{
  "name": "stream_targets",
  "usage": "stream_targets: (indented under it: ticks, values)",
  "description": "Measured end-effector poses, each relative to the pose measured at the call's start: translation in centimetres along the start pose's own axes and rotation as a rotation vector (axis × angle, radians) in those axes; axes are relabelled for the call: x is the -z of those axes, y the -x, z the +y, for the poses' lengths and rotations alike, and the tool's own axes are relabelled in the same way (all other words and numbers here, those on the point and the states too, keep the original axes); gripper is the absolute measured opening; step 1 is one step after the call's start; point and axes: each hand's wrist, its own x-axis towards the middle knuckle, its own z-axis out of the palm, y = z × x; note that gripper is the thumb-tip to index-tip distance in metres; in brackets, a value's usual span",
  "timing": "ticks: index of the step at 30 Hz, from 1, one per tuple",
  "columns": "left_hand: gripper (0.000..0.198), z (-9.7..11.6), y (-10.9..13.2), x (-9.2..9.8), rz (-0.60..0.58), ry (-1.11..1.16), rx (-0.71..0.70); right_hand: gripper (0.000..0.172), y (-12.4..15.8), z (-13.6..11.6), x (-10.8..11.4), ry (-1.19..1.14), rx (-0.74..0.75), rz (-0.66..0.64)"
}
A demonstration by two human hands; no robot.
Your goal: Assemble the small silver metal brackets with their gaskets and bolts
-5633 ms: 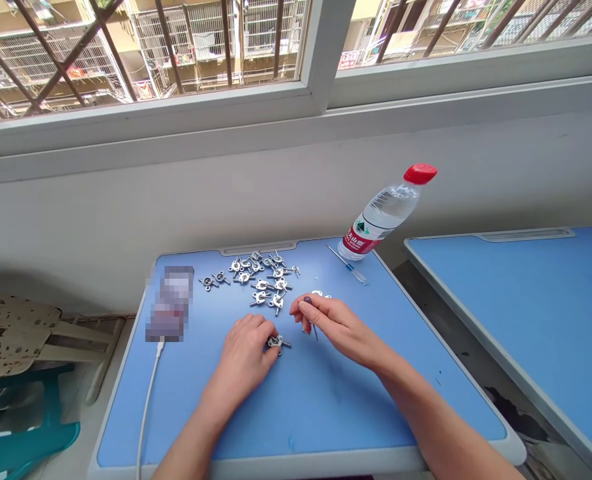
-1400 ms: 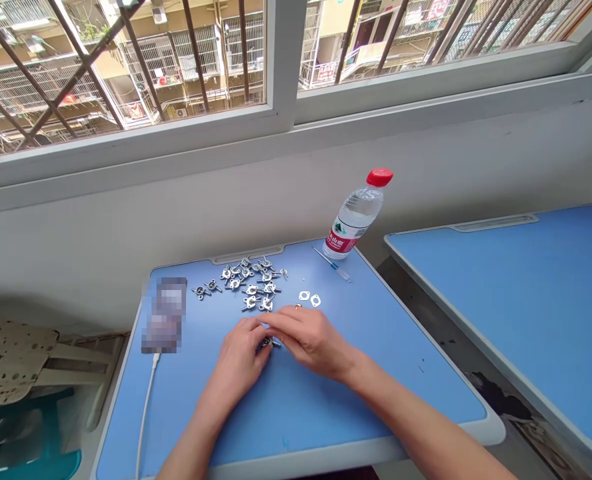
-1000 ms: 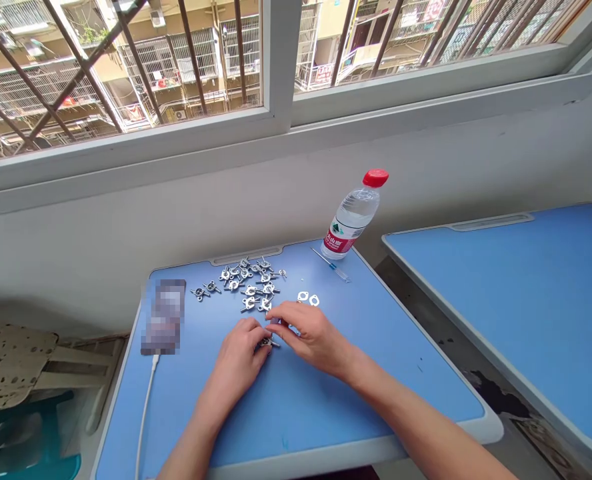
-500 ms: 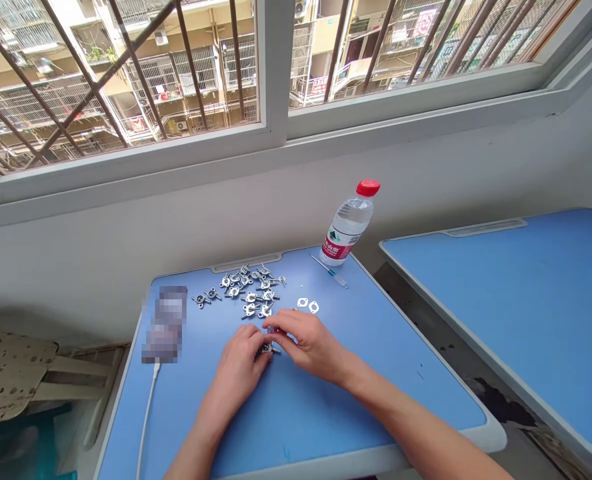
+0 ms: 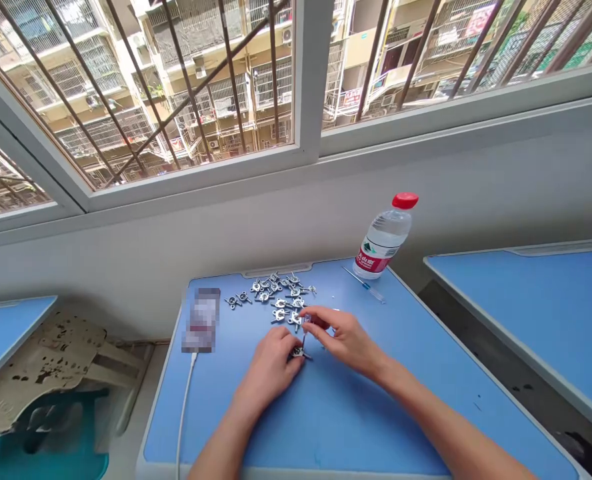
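My left hand [image 5: 270,365] rests on the blue desk [image 5: 326,427], its fingertips gripping a small metal winged part [image 5: 299,352]. My right hand [image 5: 345,340] pinches a small dark screwdriver [image 5: 304,340] above that part, with its thin shaft pointing down towards it. The exact contact is hard to see. A loose pile of similar silver winged parts [image 5: 276,297] lies just beyond my fingers. The flat metal washers seen earlier are hidden or out of sight behind my right hand.
A water bottle with a red cap [image 5: 383,235] and a thin blue-marked screwdriver [image 5: 363,285] lie at the desk's far right. A blurred phone [image 5: 201,320] trails a white cable [image 5: 186,400]. Another blue desk [image 5: 516,320] stands to the right.
The view has swung, so the desk sits lower and further right. My right hand has moved closer to the part, and the washers no longer show.
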Motion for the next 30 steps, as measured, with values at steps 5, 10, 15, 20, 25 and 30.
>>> stream_targets:
  ticks: [5,10,15,20,25,30]
  values:
    - [0.017,-0.3,0.1,-0.3,0.021,0.032,-0.034,0.019,-0.2,0.1,0.0,-0.077,-0.062,-0.007]
    - [0.020,-0.4,0.1,-0.2,0.019,0.081,-0.039,0.027,-0.5,0.3,0.3,-0.228,-0.166,0.019]
    - [0.021,-0.4,0.2,0.4,0.021,0.112,-0.007,0.038,-1.1,0.5,0.8,-0.416,-0.315,0.115]
    - [0.014,-0.7,0.0,0.7,0.140,0.222,0.021,0.047,-1.5,0.9,0.7,-0.642,-0.456,0.232]
    - [0.028,-1.8,-0.8,0.4,0.305,0.340,0.100,0.050,-1.5,1.1,-0.1,-0.802,-0.554,0.234]
    - [0.027,-2.9,-1.3,0.6,0.342,0.413,0.145,0.048,-1.5,0.9,-0.7,-0.815,-0.565,0.216]
